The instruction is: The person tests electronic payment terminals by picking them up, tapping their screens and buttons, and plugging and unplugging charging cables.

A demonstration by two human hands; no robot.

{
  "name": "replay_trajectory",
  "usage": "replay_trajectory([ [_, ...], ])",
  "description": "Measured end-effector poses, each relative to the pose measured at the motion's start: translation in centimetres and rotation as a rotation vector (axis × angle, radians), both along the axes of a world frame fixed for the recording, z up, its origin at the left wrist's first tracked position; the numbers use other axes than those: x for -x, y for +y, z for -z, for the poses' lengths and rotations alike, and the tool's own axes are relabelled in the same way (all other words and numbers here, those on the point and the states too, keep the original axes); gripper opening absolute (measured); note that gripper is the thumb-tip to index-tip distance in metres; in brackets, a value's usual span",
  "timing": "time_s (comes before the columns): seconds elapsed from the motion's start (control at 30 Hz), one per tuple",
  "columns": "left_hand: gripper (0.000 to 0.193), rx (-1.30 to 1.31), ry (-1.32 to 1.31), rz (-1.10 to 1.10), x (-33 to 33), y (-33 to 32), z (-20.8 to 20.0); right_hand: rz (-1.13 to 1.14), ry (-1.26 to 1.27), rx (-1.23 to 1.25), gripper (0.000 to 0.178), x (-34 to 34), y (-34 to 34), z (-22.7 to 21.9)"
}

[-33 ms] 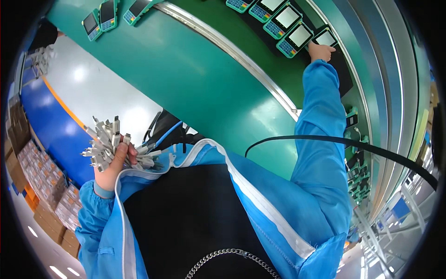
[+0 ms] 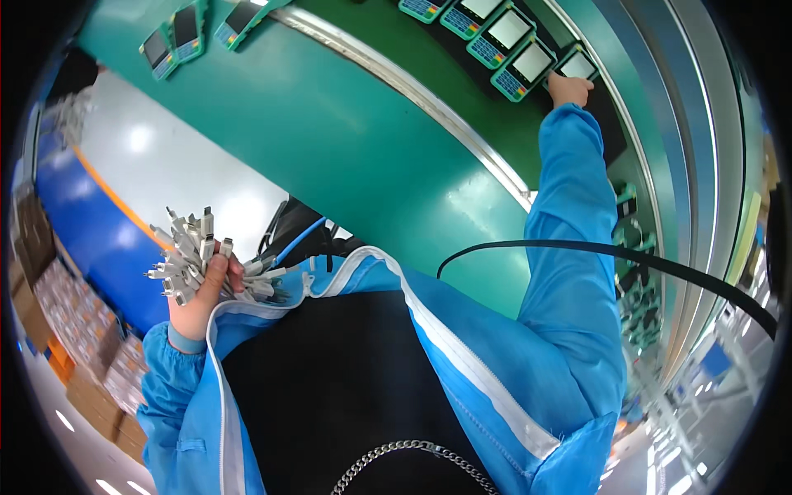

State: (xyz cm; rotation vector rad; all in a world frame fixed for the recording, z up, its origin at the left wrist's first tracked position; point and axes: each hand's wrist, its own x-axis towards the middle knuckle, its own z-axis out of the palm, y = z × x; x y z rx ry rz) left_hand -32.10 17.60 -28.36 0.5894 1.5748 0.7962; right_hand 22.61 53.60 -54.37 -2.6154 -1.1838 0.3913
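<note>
My left hand (image 2: 210, 289) is closed around a bundle of white cables (image 2: 191, 256), their plug ends fanning out above my fingers. It is low at the left, close to my jacket. At the far right my right arm reaches out over the dark green conveyor belt. There my right hand (image 2: 571, 89) grips the lower end of a card payment terminal (image 2: 578, 66) with a teal case and a lit screen. My hand covers the terminal's keypad. Beside it lies another card terminal (image 2: 523, 69) in a row of several similar ones.
A metal rail (image 2: 412, 92) separates the belt from the green worktop (image 2: 289, 115). Several terminals lie at the worktop's far left, one of them a dark-screened terminal (image 2: 188, 31). A black strap (image 2: 660, 262) crosses in front of my right arm. More devices (image 2: 639, 309) sit along the belt at right.
My right hand's outstretched finger has drawn in against the terminal, whose screen now shows more. My left hand keeps its hold on the cables. The view has shifted slightly.
</note>
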Motion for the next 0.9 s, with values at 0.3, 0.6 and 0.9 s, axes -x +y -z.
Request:
replay_trajectory([
  [0.3,0.028,-0.076,0.102,0.229,5.6,7.2,4.7,-0.090,0.320,-0.470,0.076,13.4,-17.7,-10.0],
  [0.6,0.026,-0.268,-0.299,0.464,1.3,13.8,0.2,-0.249,0.649,-0.654,0.096,38.1,-27.3,-25.5],
  [0.9,0.026,-0.409,-0.097,0.811,-0.1,14.6,0.0,-0.231,0.530,-0.585,0.097,38.6,-30.2,-24.2],
])
